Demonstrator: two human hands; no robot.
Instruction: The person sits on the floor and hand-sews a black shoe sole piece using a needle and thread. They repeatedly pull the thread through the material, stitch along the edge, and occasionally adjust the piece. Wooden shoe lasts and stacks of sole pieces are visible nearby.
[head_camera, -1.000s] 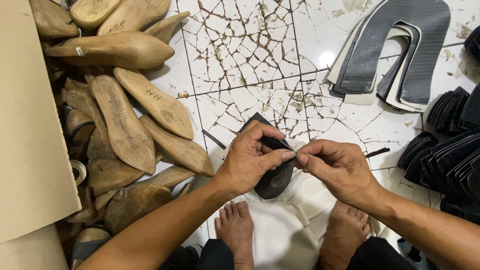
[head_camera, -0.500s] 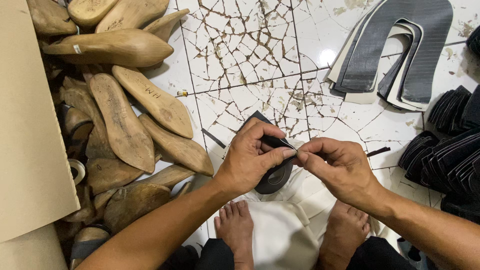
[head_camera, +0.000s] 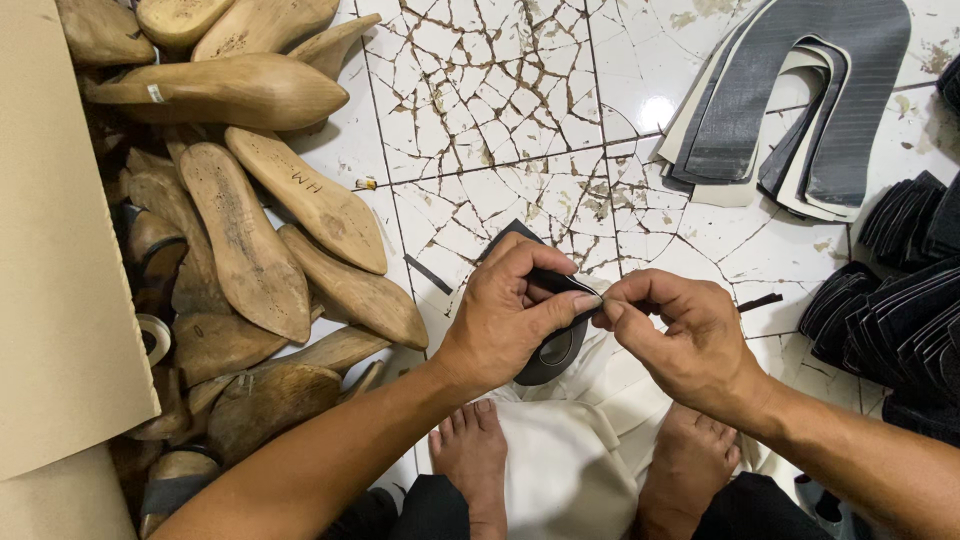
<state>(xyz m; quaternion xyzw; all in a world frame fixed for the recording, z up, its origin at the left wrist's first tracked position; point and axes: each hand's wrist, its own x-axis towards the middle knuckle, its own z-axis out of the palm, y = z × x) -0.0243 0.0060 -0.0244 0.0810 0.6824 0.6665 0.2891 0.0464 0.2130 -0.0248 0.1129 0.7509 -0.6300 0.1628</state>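
My left hand (head_camera: 510, 315) grips a black shoe upper piece (head_camera: 552, 350), thumb pressed on its top edge. My right hand (head_camera: 680, 335) pinches the same edge right beside the left thumb, fingertips touching. The piece hangs low over a white cloth (head_camera: 560, 460) that lies between my bare feet (head_camera: 470, 455). Most of the black piece is hidden behind my left fingers.
A heap of wooden shoe lasts (head_camera: 250, 220) lies at the left beside a tan cardboard sheet (head_camera: 60, 270). Grey U-shaped upper cut-outs (head_camera: 790, 100) are stacked at top right; black folded pieces (head_camera: 900, 300) sit at right. The floor is cracked white tile (head_camera: 480, 110).
Both hands stay pinched together on the black piece; the fingers have shifted only slightly along its edge.
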